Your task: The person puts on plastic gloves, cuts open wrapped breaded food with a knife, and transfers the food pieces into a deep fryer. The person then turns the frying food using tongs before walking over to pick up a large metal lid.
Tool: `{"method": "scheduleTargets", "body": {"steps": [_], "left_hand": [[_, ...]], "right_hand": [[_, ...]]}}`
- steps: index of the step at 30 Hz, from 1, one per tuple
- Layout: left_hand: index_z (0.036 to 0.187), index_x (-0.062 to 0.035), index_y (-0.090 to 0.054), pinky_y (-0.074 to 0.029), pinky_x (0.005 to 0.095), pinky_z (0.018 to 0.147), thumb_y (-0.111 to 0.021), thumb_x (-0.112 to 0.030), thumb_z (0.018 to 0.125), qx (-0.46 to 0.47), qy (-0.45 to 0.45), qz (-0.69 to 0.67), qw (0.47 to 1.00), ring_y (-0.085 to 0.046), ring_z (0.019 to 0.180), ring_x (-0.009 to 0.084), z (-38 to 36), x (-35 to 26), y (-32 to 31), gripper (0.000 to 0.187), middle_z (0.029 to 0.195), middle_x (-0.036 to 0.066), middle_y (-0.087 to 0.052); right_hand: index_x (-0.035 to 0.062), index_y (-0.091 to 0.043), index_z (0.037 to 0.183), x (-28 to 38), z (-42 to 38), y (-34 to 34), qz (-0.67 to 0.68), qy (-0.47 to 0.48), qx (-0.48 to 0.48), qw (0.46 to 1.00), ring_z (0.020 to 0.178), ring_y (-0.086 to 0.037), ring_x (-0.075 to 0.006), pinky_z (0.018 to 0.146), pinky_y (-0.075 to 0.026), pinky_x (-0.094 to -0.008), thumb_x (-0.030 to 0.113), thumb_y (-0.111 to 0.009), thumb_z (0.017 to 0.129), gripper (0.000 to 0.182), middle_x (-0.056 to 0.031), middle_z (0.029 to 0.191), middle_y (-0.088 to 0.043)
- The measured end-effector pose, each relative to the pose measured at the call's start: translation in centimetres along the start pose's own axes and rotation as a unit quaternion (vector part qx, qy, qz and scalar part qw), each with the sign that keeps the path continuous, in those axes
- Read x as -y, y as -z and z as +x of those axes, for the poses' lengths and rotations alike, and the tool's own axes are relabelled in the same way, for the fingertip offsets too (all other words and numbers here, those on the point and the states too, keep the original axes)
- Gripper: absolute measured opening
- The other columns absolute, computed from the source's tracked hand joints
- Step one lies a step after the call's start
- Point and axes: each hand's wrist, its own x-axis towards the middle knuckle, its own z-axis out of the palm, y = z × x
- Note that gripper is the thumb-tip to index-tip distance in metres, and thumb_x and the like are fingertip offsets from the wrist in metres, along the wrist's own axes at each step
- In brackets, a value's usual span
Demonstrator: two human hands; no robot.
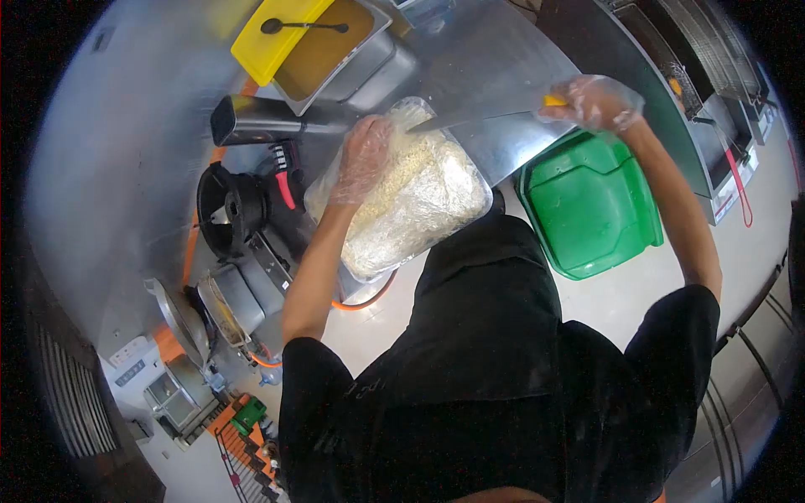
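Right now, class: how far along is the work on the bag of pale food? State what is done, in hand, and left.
Done: the bag lies flat on the steel counter. In hand: the left hand presses it; the right hand holds the knife, its tip at the bag's top. Left: no opening shows yet.

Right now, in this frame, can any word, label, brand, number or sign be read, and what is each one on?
No text can be read.
White machine at lower left: dark marks on a label, too small and blurred to read.
Black shirt: a faint mark near the chest, not legible.
Clear bag under the left hand: no print visible.
Knife in the right hand and green bin: no lettering visible.
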Motion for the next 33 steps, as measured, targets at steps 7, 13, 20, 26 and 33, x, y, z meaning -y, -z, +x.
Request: {"method": "scheduleTargets", "body": {"steps": [7,13,20,26,33], "left_hand": [[0.119,-0.0039,-0.063,-0.048,0.0471,0.098,-0.064,-0.024,0.096,0.055,0.108,-0.1,0.988,-0.061,0.112,0.0396,-1.6,-0.3,1.1,0.03,0.118,0.021,-0.064],[0.142,-0.0103,-0.051,-0.035,0.0502,0.116,-0.076,-0.042,0.087,0.139,0.245,0.029,0.959,-0.044,0.134,0.0403,-10.3,-2.7,7.6,0.068,0.143,0.02,-0.049],[0.134,-0.0124,-0.059,-0.043,0.0484,0.108,-0.078,-0.037,0.086,0.137,0.222,0.062,0.963,-0.052,0.126,0.0358,-17.3,2.1,8.1,0.057,0.135,0.015,-0.055],[0.126,-0.0123,-0.065,-0.047,0.0461,0.103,-0.075,-0.029,0.087,0.105,0.098,0.072,0.987,-0.056,0.121,0.0319,-14.2,1.5,8.0,0.043,0.129,0.014,-0.06],[0.118,-0.0047,-0.068,-0.046,0.0462,0.103,-0.063,-0.015,0.086,0.191,-0.089,0.17,0.963,-0.056,0.119,0.0282,-14.3,5.1,7.4,0.034,0.127,0.011,-0.061]], "right_hand": [[0.0057,-0.066,0.101,0.1,-8.7,-0.6,0.185,-0.05,-0.116,0.975,0.068,-0.056,-0.031,0.062,-0.045,-0.0427,0.047,-0.064,0.096,0.042,-0.0165,0.079,-0.059],[0.0024,-0.066,0.091,8.7,-13.4,-10.1,0.41,-0.106,-0.226,0.877,0.064,-0.045,-0.0136,0.054,-0.038,-0.0344,0.035,-0.067,0.098,0.033,-0.0006,0.069,-0.051],[0.0019,-0.068,0.096,21.0,-14.1,-17.8,0.651,-0.214,-0.18,0.706,0.066,-0.045,-0.0112,0.058,-0.039,-0.0315,0.032,-0.065,0.1,0.03,0.0001,0.07,-0.052],[0.001,-0.066,0.093,27.4,-12.8,-13.7,0.618,-0.172,-0.165,0.749,0.07,-0.048,-0.0112,0.063,-0.042,-0.0298,0.033,-0.066,0.099,0.032,-0.0001,0.073,-0.055],[0.0005,-0.065,0.091,33.3,-11.8,-11.3,0.6,-0.21,-0.208,0.743,0.068,-0.045,-0.0128,0.061,-0.04,-0.0326,0.033,-0.067,0.098,0.034,-0.0032,0.071,-0.053]]}}
